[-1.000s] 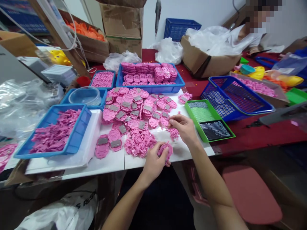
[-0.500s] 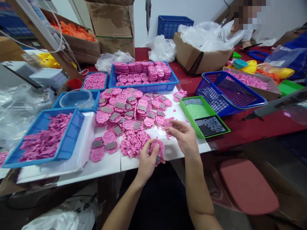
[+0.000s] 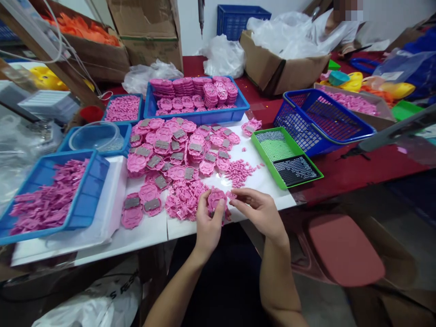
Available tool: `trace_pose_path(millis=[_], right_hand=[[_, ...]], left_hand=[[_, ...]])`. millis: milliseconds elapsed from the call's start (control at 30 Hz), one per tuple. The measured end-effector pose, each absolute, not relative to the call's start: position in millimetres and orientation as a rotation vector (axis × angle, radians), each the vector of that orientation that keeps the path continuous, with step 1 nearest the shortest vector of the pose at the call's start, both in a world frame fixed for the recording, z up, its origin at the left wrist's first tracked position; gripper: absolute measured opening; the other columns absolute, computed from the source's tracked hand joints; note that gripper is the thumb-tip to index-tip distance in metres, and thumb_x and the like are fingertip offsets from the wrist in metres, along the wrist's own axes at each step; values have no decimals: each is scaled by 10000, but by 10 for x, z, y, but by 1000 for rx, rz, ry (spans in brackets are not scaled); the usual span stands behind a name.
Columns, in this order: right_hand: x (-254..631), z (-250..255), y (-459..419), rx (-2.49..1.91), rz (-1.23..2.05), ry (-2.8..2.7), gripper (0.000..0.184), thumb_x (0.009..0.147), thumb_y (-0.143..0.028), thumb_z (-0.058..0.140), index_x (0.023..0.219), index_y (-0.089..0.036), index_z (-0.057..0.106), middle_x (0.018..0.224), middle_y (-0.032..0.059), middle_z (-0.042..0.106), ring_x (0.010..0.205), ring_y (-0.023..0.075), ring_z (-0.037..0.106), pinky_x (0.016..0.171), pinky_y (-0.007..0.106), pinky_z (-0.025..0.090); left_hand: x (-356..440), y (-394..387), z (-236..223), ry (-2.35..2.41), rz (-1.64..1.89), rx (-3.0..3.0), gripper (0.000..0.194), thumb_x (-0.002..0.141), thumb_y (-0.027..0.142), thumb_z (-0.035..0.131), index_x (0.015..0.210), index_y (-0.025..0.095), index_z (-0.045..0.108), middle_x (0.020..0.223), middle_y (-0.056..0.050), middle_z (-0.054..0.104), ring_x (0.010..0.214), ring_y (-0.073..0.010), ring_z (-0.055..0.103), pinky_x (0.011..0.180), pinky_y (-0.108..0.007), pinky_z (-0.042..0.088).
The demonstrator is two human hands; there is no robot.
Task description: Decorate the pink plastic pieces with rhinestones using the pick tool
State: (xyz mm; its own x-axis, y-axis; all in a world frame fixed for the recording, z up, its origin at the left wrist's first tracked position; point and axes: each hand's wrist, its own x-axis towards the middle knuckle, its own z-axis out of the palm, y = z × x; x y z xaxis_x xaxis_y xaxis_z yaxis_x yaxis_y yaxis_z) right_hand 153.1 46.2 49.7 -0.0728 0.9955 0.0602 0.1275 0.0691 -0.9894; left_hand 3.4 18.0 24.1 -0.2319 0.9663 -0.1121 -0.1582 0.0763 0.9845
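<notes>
My left hand (image 3: 209, 222) grips a round pink plastic casing (image 3: 217, 198) at the table's front edge, thumb across its face. Close to the casing's right side, my right hand (image 3: 260, 210) pinches a small pink plastic piece (image 3: 232, 195); whether the piece touches the casing I cannot tell. Just beyond my hands lies a heap of tiny pink pegs (image 3: 239, 171). A pile of flat pink parts (image 3: 184, 197) is left of my left hand. Behind it spreads a larger pile of pink casings (image 3: 161, 145) with grey metal plates.
To the right, a green tray (image 3: 285, 182) holds small metal screws, beside a blue basket (image 3: 340, 143). A blue tray (image 3: 194, 117) of stacked pink parts stands behind. At left is a blue bin (image 3: 89, 190). A screwdriver (image 3: 201, 18) hangs above. Another person's sleeve (image 3: 335, 34) shows far right.
My right hand has moved from the heap of pegs toward the casing, with a small pink piece between its fingers. My left hand has raised the casing slightly. The camera view has shifted.
</notes>
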Motion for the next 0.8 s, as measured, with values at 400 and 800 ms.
trace_pose_path(millis=[400,800], right_hand=[[1658,589,399,-1135,1025,-1818,180,916,-294,709,1082,-257,766,991,44,797,866,182,746,802,315,611],[1687,473,439,-1073,1307,-1583,185,860,-344,776,1010,-236,782,940,55,788,823,185,731,739,315,606]], left_hand=[[35,176,219,1327,1374,1020,388,920,431,713,1222,214,602,1157,-57,690,1107,-217,667,1012,-322,509],[24,160,200,1232,1368,951,377,929,461,709,1201,223,601,1023,-23,671,941,-174,654,889,-278,543]])
